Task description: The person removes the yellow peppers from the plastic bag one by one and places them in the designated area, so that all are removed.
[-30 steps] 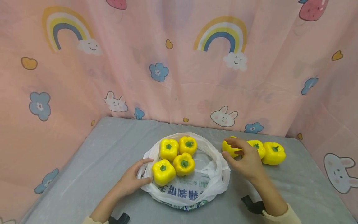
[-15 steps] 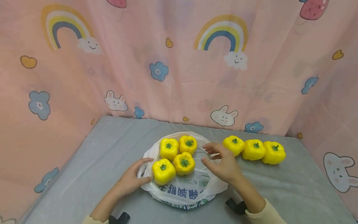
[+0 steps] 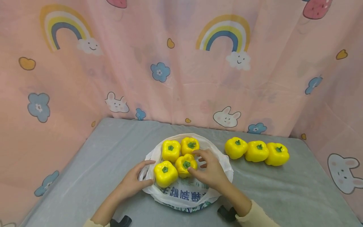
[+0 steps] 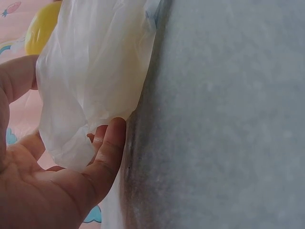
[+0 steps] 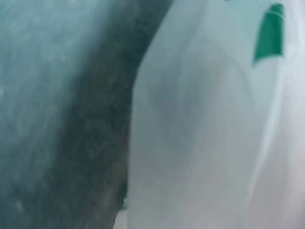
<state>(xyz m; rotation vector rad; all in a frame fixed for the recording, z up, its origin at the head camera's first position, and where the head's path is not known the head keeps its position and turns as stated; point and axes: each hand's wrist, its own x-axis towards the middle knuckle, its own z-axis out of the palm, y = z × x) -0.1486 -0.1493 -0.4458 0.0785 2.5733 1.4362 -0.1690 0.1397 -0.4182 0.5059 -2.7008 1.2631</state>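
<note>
A white plastic bag (image 3: 224, 176) stands on the table, its mouth spread wide. Inside are several yellow bell peppers: one at front left (image 3: 165, 173), one at back left (image 3: 171, 150), one at back right (image 3: 189, 145) and one at front right (image 3: 184, 162). At the bag's left rim, my left hand (image 3: 132, 179) holds the thin film between thumb and fingers (image 4: 107, 157). My right hand (image 3: 211, 171) reaches in over the right rim, thumb and forefinger spread at the front-right pepper. A firm grip on it is not visible. The right wrist view shows only blurred bag.
Right of the bag, three more yellow bell peppers stand in a touching row: left (image 3: 236, 148), middle (image 3: 256, 151) and right (image 3: 277, 154). A grey cloth (image 3: 113, 148) covers the table. Behind hangs a pink patterned curtain (image 3: 187, 94).
My right hand has moved left from the row of three peppers, across the bag's right rim, to the front-right pepper inside. The left hand has stayed at the left rim.
</note>
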